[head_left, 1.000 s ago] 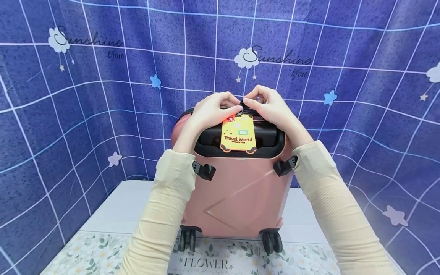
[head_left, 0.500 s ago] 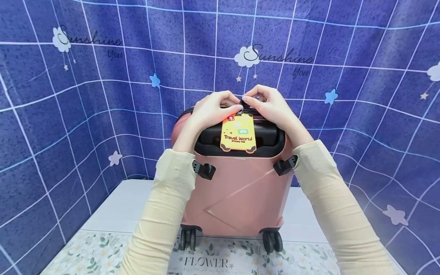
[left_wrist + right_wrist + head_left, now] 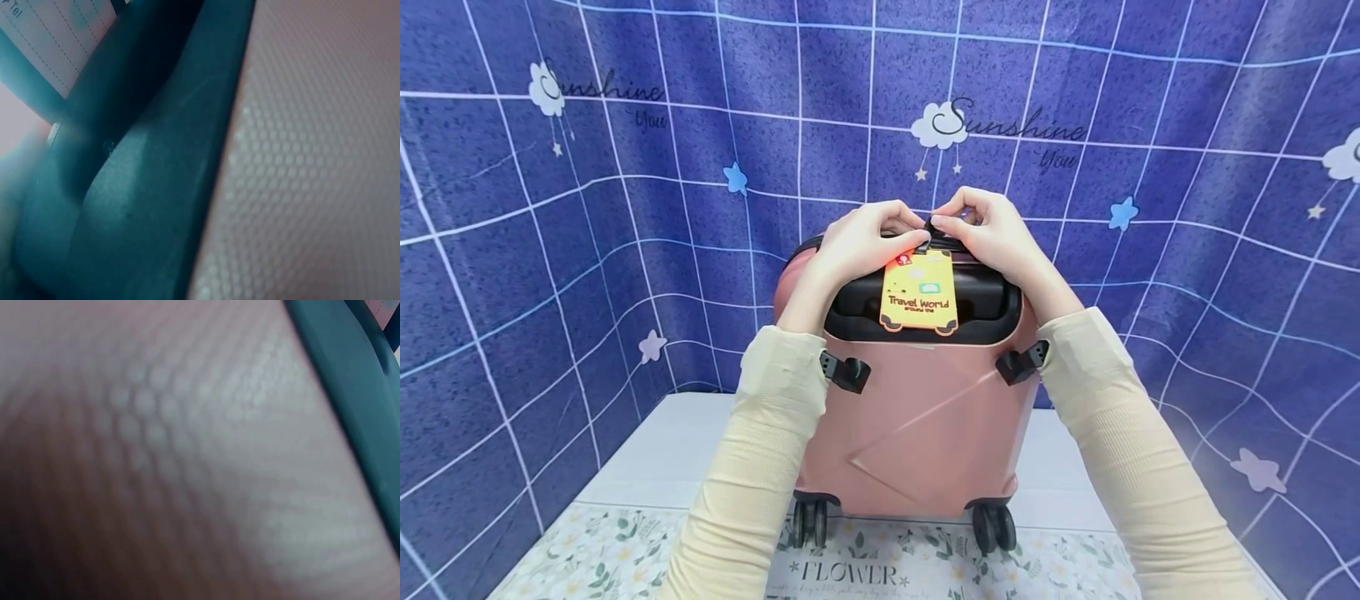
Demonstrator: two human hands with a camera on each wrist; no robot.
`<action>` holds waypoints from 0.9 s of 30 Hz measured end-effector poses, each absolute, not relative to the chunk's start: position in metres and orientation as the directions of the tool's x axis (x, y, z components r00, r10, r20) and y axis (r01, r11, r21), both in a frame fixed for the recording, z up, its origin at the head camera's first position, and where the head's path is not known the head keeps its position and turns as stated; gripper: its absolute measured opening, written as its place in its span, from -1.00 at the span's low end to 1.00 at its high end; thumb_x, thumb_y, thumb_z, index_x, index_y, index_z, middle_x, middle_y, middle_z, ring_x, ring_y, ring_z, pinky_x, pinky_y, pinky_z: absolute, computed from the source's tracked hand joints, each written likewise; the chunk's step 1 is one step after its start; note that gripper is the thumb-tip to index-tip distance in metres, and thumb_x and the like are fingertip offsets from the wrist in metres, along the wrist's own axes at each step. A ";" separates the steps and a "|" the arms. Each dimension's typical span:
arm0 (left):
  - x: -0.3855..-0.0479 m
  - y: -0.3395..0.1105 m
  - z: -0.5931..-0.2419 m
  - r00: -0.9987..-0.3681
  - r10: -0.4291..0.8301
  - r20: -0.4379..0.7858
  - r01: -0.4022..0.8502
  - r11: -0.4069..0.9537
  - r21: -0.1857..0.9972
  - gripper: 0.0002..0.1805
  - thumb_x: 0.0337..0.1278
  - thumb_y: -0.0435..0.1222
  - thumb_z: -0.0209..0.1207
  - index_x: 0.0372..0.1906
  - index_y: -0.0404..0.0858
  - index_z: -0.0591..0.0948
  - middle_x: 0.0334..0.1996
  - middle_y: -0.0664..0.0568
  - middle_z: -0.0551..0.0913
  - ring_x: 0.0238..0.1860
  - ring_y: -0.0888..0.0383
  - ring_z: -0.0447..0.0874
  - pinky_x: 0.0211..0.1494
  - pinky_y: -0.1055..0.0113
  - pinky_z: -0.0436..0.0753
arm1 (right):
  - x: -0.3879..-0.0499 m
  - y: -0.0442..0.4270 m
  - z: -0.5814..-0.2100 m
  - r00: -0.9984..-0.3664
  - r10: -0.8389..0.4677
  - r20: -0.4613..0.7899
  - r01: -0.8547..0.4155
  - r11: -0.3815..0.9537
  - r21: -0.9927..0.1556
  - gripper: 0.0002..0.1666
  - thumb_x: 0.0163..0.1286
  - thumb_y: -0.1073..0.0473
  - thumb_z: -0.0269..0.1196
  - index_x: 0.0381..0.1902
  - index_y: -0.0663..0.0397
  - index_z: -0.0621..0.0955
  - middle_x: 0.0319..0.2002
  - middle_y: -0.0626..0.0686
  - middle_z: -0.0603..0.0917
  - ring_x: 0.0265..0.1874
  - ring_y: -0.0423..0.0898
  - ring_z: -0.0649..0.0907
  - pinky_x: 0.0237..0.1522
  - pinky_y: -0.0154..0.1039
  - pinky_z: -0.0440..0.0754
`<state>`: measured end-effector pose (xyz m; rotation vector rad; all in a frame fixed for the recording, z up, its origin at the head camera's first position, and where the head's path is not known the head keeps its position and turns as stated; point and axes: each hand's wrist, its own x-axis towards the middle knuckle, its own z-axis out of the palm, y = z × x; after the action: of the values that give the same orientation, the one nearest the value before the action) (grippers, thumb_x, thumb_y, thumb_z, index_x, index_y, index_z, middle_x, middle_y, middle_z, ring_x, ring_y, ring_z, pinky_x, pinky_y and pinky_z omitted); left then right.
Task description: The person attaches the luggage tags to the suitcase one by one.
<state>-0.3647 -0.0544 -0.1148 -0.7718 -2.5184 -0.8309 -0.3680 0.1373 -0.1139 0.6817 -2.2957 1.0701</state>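
A pink hard-shell suitcase point(image 3: 925, 425) stands upright, its black handle recess point(image 3: 992, 304) toward me. Against that recess hangs a yellow luggage tag point(image 3: 919, 292) reading "Travel World". My left hand point(image 3: 867, 242) pinches the tag's black strap point(image 3: 927, 240) between thumb and fingers. From the other side my right hand point(image 3: 992, 229) pinches the strap's upper end with bent fingers. Where the strap passes behind the fingertips is hidden. In the left wrist view the tag's lined back point(image 3: 53, 37) shows beside the black handle part point(image 3: 144, 181). Textured shell point(image 3: 187, 437) fills most of the right wrist view.
Black wheels point(image 3: 995, 527) carry the suitcase on a white surface with a floral mat point(image 3: 625, 550) in front. Close behind hangs a blue grid-patterned curtain point(image 3: 850, 75). Black wrist-camera mounts point(image 3: 847, 372) sit by both cuffs, near the suitcase face.
Both hands keep their pinch on the strap and have barely moved. The tag has shifted very slightly; the suitcase stays where it was.
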 end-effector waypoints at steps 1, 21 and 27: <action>-0.364 -0.054 -0.115 -0.778 0.381 0.499 0.603 0.675 0.425 -0.69 0.18 0.07 0.11 -0.05 0.06 0.60 -0.11 0.24 0.69 0.02 0.30 0.57 0.16 0.14 0.39 | -0.368 0.137 -0.114 -0.738 -0.221 0.637 -0.629 0.566 -0.533 -0.81 0.29 0.09 0.25 -0.25 0.09 0.63 -0.62 -0.04 0.56 -0.68 -0.24 0.43 -0.61 -0.35 0.33; -0.355 -0.054 -0.112 -0.783 0.374 0.498 0.594 0.685 0.421 -0.69 0.18 0.07 0.12 -0.07 0.05 0.60 -0.13 0.24 0.70 0.00 0.30 0.57 0.15 0.15 0.40 | -0.357 0.137 -0.112 -0.740 -0.226 0.634 -0.636 0.543 -0.548 -0.74 0.35 0.05 0.17 -0.14 0.07 0.63 -0.31 0.02 0.67 -0.47 -0.29 0.56 -0.36 -0.39 0.43; -0.350 -0.054 -0.113 -0.782 0.374 0.498 0.597 0.680 0.426 -0.69 0.18 0.07 0.13 -0.07 0.04 0.60 -0.12 0.23 0.70 0.02 0.28 0.57 0.16 0.16 0.39 | -0.352 0.137 -0.111 -0.769 -0.157 0.620 -0.585 0.565 -0.582 -0.61 0.44 -0.05 0.03 -0.08 0.11 0.60 -0.28 0.09 0.66 -0.36 -0.16 0.52 -0.27 -0.31 0.35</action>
<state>-0.3500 -0.0536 -0.1128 -0.7614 -2.5219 -0.8281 -0.3520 0.1370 -0.1110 0.5943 -2.2904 1.1156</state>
